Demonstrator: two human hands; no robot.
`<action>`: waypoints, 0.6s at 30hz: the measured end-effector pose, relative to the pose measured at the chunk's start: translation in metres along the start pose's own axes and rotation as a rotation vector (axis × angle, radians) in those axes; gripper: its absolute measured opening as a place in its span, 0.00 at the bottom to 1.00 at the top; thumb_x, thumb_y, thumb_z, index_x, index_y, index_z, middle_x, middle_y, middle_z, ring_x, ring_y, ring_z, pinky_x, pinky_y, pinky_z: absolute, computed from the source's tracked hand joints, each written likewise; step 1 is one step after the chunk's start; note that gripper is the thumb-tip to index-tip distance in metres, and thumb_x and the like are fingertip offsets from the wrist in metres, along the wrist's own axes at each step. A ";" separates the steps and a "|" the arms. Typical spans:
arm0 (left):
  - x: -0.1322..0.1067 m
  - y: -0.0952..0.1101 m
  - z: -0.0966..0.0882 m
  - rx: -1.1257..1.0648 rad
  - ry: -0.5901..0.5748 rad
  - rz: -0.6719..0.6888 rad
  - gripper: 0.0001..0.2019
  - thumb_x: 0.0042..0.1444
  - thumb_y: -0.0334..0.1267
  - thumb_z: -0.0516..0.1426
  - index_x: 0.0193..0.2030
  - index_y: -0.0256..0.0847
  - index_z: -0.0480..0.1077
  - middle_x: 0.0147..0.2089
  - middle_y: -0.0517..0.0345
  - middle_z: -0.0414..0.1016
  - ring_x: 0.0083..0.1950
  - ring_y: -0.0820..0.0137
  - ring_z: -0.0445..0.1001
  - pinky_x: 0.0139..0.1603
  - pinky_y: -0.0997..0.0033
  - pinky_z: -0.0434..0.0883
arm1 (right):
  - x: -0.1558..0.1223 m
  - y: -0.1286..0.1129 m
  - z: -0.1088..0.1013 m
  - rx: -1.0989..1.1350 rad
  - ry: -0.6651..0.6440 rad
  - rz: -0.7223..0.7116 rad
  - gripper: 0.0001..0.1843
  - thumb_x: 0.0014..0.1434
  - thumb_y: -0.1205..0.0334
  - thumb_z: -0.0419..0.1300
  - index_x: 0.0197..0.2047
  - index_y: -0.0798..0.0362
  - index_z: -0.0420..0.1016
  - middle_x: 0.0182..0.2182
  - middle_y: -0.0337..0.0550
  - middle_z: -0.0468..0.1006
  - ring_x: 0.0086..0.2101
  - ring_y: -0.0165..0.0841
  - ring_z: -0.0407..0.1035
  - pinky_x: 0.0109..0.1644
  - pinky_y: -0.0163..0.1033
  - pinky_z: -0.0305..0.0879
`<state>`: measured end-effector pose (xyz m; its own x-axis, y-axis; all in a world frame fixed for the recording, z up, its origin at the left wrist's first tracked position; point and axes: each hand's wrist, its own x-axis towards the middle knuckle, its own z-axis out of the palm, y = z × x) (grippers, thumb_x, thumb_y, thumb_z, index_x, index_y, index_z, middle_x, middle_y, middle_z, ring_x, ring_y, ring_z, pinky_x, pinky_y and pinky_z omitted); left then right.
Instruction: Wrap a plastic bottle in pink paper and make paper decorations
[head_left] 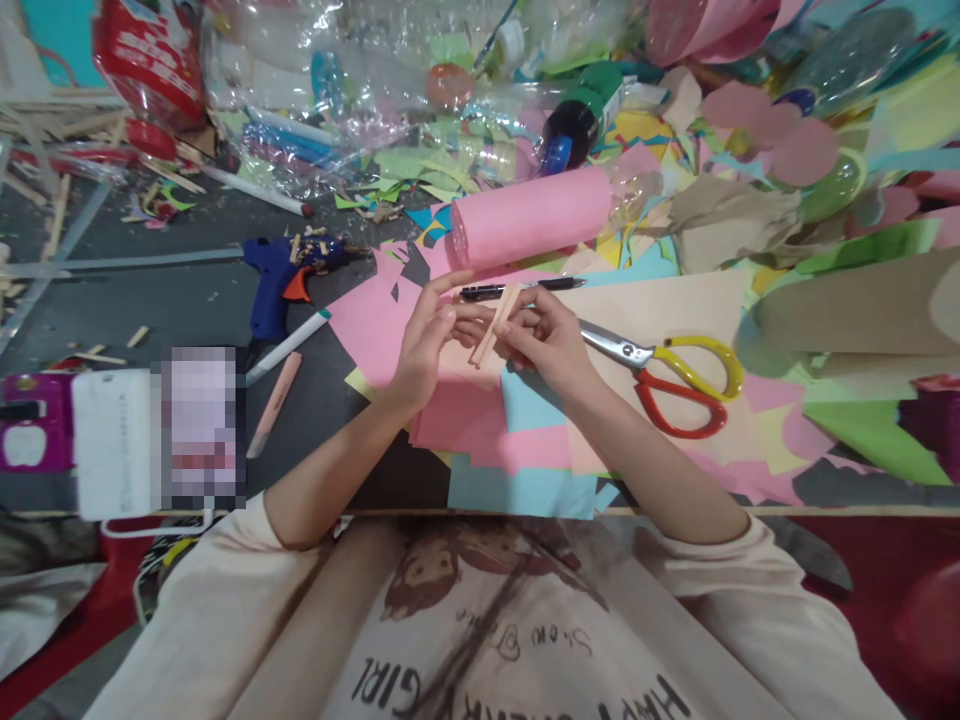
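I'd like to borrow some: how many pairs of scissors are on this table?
1: the scissors lie on the beige paper, just right of the right hand. Others may be hidden under loose sheets.

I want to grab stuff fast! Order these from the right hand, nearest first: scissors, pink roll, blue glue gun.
From the right hand, holding a wooden stick:
1. Scissors, blades right beside it.
2. Pink roll, just beyond.
3. Blue glue gun, far left.
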<state>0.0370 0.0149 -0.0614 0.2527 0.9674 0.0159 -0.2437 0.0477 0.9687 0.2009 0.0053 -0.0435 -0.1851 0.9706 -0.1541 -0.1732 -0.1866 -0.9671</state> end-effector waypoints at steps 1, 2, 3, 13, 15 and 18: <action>0.000 0.000 0.000 0.001 0.002 -0.001 0.25 0.62 0.58 0.53 0.56 0.42 0.64 0.37 0.57 0.80 0.32 0.72 0.77 0.33 0.72 0.71 | 0.000 0.000 -0.001 0.009 -0.006 0.009 0.24 0.51 0.43 0.69 0.36 0.48 0.62 0.16 0.23 0.66 0.14 0.21 0.59 0.17 0.29 0.57; 0.000 0.000 0.000 0.002 -0.001 -0.001 0.25 0.62 0.58 0.53 0.56 0.42 0.64 0.37 0.57 0.80 0.32 0.72 0.77 0.34 0.72 0.72 | 0.000 0.000 -0.001 0.017 -0.014 0.018 0.24 0.51 0.44 0.69 0.38 0.48 0.63 0.17 0.23 0.67 0.15 0.21 0.59 0.18 0.28 0.57; -0.001 0.001 0.000 0.005 -0.008 0.001 0.25 0.62 0.58 0.53 0.57 0.42 0.64 0.36 0.57 0.80 0.32 0.72 0.77 0.34 0.72 0.72 | 0.000 0.000 -0.002 0.026 -0.025 0.026 0.23 0.51 0.45 0.70 0.38 0.48 0.64 0.17 0.24 0.67 0.15 0.21 0.60 0.18 0.28 0.58; -0.002 0.006 0.001 0.309 -0.023 0.176 0.19 0.55 0.55 0.62 0.44 0.43 0.73 0.42 0.56 0.77 0.43 0.69 0.76 0.45 0.69 0.73 | -0.001 -0.003 -0.006 0.197 -0.045 0.029 0.23 0.49 0.47 0.71 0.35 0.49 0.63 0.19 0.26 0.71 0.16 0.21 0.65 0.18 0.28 0.61; -0.002 0.008 0.001 0.393 -0.034 0.234 0.18 0.53 0.55 0.63 0.42 0.43 0.74 0.41 0.56 0.76 0.43 0.69 0.75 0.44 0.68 0.73 | -0.002 -0.005 -0.004 0.204 -0.053 0.045 0.23 0.49 0.48 0.71 0.35 0.49 0.63 0.20 0.27 0.73 0.17 0.22 0.67 0.20 0.28 0.63; -0.001 0.010 0.001 0.417 -0.056 0.279 0.14 0.55 0.51 0.63 0.37 0.43 0.74 0.36 0.58 0.75 0.39 0.70 0.74 0.40 0.68 0.71 | -0.005 -0.007 -0.002 0.195 -0.065 0.047 0.22 0.49 0.48 0.72 0.33 0.49 0.64 0.21 0.28 0.75 0.19 0.23 0.69 0.22 0.29 0.65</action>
<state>0.0346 0.0139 -0.0513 0.2835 0.9139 0.2906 0.0832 -0.3253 0.9419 0.2053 0.0026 -0.0361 -0.2583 0.9493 -0.1791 -0.3455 -0.2639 -0.9006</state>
